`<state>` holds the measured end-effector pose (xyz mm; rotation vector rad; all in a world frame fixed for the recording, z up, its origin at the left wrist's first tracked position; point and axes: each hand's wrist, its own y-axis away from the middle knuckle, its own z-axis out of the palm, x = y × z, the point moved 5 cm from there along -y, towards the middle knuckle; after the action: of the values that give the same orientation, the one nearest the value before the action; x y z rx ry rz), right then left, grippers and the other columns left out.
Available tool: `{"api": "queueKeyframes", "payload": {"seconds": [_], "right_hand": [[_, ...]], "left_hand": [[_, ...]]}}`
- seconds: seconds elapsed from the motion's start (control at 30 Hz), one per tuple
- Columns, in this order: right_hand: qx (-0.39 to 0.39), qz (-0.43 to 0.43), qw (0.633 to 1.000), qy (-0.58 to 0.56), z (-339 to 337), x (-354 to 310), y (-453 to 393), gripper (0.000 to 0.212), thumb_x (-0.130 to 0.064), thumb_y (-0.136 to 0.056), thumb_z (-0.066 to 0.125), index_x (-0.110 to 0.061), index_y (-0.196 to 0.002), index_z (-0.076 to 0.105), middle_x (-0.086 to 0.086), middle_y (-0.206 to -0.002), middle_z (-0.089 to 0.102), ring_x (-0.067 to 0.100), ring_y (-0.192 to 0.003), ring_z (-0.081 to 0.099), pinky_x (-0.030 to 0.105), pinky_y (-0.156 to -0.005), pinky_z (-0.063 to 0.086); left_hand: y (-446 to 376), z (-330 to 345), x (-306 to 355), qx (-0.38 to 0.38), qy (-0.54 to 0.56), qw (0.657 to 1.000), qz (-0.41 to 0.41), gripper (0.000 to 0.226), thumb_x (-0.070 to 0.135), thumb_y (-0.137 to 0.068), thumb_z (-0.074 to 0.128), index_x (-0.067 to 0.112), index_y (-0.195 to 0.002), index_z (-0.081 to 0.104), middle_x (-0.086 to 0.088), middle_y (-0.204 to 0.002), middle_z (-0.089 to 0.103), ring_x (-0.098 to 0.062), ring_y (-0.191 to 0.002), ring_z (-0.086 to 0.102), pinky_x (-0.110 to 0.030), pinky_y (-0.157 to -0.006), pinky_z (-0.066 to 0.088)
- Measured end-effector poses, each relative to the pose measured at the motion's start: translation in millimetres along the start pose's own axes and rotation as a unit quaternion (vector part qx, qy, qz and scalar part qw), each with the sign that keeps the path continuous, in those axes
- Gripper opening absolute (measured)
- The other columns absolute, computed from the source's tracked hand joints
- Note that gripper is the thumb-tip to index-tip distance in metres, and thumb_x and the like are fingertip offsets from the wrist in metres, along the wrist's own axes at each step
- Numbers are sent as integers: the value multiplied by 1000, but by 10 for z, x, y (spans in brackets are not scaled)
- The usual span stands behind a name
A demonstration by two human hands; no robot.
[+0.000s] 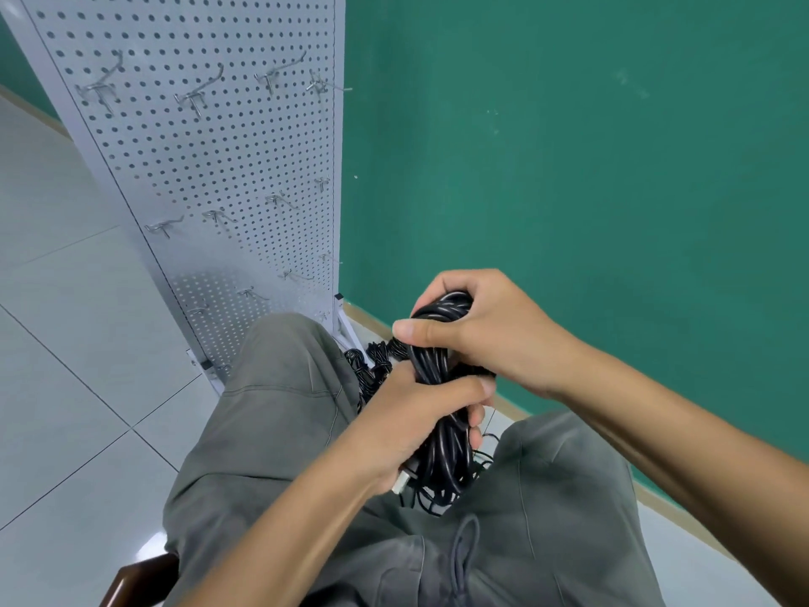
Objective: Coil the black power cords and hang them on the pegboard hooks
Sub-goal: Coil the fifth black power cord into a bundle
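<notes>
Cord [440,370] sits bundled in black loops above the person's lap, with a pale plug [400,483] poking out low. The left hand [409,424] has its fingers wrapped round the middle of the bundle; the right hand [477,332] curls over the top loops, thumb pressed across. More cords [370,359] lie on the floor by the pegboard [210,168], whose hooks [199,94] hang bare. Keeping the loops even and tucking the loose tail tight should help it hang neatly.

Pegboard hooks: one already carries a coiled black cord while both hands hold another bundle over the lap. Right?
Not quite. In the head view the pegboard hooks are all bare. The rest stands: the left hand and right hand both grip the black cord bundle over the lap.
</notes>
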<state>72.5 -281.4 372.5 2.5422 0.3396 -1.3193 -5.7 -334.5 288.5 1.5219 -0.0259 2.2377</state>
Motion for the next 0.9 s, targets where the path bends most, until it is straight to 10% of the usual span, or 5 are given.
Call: {"api": "queueKeyframes", "payload": {"seconds": [0.2, 0.43, 0.9], "right_hand": [[-2, 2, 990, 140, 70, -93, -2, 44, -54, -58, 93, -27, -81, 67, -13, -73, 69, -2, -63, 60, 13, -55, 45], [69, -20, 988, 134, 89, -14, -121, 17, -26, -70, 84, -25, -67, 67, -14, -63, 66, -1, -60, 58, 9, -51, 42], [-92, 11, 992, 87, -58, -133, -202, 14, -12, -77, 75, 2, -79, 72, 8, -61, 56, 17, -53, 42, 25, -49, 37]], "left_hand": [[1, -52, 51, 102, -118, 986, 58, 10, 2, -87, 69, 1, -80, 62, -13, -63, 63, -18, -62, 62, -24, -65, 52], [36, -34, 61, 108, -88, 990, 37, 23, 14, -86, 77, 6, -70, 63, -10, -62, 61, -20, -58, 60, -29, -61, 49], [47, 78, 147, -75, -9, 996, -44, 16, 12, -73, 73, 9, -86, 65, -6, -69, 57, -23, -65, 62, -33, -68, 51]]}}
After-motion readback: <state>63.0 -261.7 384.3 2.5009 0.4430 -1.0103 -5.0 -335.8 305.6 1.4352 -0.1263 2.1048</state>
